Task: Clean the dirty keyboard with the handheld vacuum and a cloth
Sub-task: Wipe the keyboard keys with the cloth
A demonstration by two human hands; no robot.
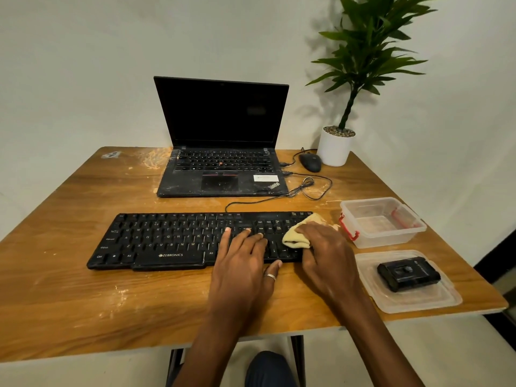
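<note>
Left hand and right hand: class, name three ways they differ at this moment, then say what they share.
The left hand lies flat with fingers spread on the keys; the right hand holds a bunched yellow cloth. The left hand wears a thumb ring; the right hand shows none. The left hand is nearer the middle of the keyboard, the right hand at its right end. Both rest on the keyboard.

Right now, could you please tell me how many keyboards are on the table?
2: a separate keyboard lies at the front, and the laptop behind it has its own built-in one. None seems hidden.
</note>
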